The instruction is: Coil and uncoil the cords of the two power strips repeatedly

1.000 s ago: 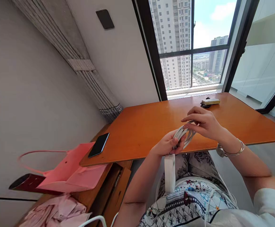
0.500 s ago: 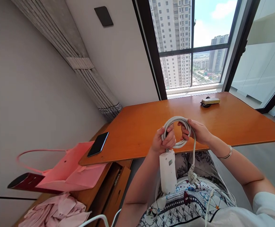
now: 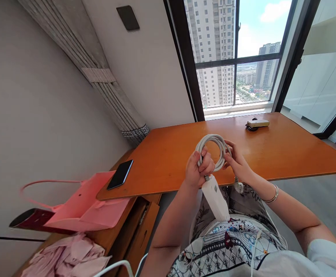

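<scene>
A white power cord (image 3: 213, 137) is wound in several loops and held upright over the table's near edge. My left hand (image 3: 200, 167) is closed round the left side of the coil. Below that hand hangs a white power strip (image 3: 215, 198), tilted with its lower end to the right above my lap. My right hand (image 3: 237, 159) pinches the right side of the coil between thumb and fingers. Under my right hand dangles the cord's plug (image 3: 238, 186), on a short length of cord.
A wooden table (image 3: 170, 154) spans the front. At its back right lies another power strip (image 3: 258, 123) with a black cord. A phone (image 3: 120, 175) rests at the left edge, beside a pink bag (image 3: 92, 207) and a crumpled pink cloth (image 3: 66, 256).
The coil has risen slightly. The strip has swung from nearly vertical to a tilt toward the right. The plug has come up closer to my right hand, its hanging cord now shorter.
</scene>
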Tool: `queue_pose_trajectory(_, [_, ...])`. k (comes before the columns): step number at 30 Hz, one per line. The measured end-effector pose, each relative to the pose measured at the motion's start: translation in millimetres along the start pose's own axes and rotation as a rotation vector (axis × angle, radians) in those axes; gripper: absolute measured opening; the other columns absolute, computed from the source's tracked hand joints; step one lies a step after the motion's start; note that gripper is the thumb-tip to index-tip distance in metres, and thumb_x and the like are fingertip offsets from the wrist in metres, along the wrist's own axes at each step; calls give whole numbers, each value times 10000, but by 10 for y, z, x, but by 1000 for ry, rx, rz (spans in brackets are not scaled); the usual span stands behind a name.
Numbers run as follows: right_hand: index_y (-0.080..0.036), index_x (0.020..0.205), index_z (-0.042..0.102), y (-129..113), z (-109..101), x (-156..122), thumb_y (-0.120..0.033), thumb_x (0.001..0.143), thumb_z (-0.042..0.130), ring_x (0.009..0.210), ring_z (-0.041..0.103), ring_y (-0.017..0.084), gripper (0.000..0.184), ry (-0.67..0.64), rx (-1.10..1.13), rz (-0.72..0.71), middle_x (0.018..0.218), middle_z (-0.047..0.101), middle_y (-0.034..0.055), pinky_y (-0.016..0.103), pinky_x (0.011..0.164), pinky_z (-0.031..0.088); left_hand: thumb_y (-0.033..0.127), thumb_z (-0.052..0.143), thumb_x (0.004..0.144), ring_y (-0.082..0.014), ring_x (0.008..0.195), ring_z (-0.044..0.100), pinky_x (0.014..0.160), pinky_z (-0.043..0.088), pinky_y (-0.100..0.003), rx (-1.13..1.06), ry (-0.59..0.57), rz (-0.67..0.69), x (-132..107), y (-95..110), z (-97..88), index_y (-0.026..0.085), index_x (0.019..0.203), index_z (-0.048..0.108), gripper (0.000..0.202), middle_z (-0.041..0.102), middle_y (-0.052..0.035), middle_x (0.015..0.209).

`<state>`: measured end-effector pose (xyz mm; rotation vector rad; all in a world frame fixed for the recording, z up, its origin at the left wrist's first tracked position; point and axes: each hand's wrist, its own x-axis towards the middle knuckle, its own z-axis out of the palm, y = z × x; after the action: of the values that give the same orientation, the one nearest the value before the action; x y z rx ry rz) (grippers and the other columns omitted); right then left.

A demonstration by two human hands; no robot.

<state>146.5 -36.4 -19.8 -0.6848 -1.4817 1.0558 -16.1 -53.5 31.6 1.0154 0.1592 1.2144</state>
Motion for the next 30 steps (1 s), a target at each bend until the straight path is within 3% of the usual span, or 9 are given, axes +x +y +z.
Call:
queue_pose_trajectory(3, [-297, 1518, 187, 133, -96, -160, -337, 964, 546, 626, 584, 85, 661, -31, -272, -108, 1139, 569, 60, 280, 612, 537, 472, 775, 799, -36, 319, 74, 353, 221, -162, 16, 59, 104, 8, 119, 5, 210, 722, 432, 439, 186, 144, 422])
queue_pose_trajectory(8, [-237, 1502, 315, 137, -294, -306, -195, 979, 420, 877, 676, 217, 535, -182, -912, -191, 1100, 651, 103, 369, 753, 563, 478, 785, 791, -35, 328, 138, 367, 251, -162, 79, 162, 246, 42, 191, -17, 208, 738, 463, 423, 239, 136, 439])
queue_pose_trajectory(12, [-193, 1557, 244, -49, -297, -363, -156, 903, 515, 843, 683, 224, 708, -291, -1262, -148, 1151, 655, 124, 319, 661, 534, 535, 793, 762, -36, 335, 245, 370, 238, -173, 216, 209, 323, 91, 30, -47, 204, 760, 502, 442, 365, 113, 453])
queue_pose_trajectory(14, [-167, 1531, 294, -167, -250, -393, -124, 868, 534, 903, 681, 226, 707, -334, -1306, -187, 1191, 645, 138, 314, 692, 534, 551, 793, 755, -45, 344, 293, 368, 228, -181, 283, 221, 383, 114, -66, -63, 202, 765, 522, 442, 419, 93, 459])
queue_pose_trajectory(17, [-142, 1367, 484, -350, -167, -417, -131, 829, 556, 991, 665, 240, 543, -448, -1284, -277, 1187, 650, 150, 332, 774, 529, 539, 793, 757, -65, 375, 352, 371, 233, -195, 350, 236, 404, 121, -164, -63, 203, 750, 546, 417, 497, 58, 481])
queue_pose_trajectory(23, [-138, 1106, 599, -621, -50, -352, -310, 840, 594, 779, 663, 221, 316, -622, -1206, -360, 932, 711, 101, 331, 688, 457, 405, 778, 794, -99, 431, 457, 436, 350, -230, 390, 282, 250, 31, -226, 31, 196, 687, 583, 305, 599, 10, 537])
queue_pose_trajectory(26, [-140, 1079, 587, -672, -21, -318, -363, 868, 577, 678, 643, 202, 308, -628, -1176, -383, 850, 718, 77, 315, 608, 395, 424, 781, 784, -142, 546, 581, 543, 463, -260, 440, 235, 247, -16, -221, 44, 188, 755, 650, 272, 686, -29, 656])
queue_pose_trajectory(30, [-148, 1042, 581, -717, 2, -310, -415, 900, 548, 580, 604, 197, 304, -514, -1162, -472, 704, 685, 51, 310, 541, 330, 472, 731, 825, -233, 822, 698, 758, 544, -337, 574, 71, 207, -45, -194, 0, 169, 915, 723, 316, 751, -109, 901])
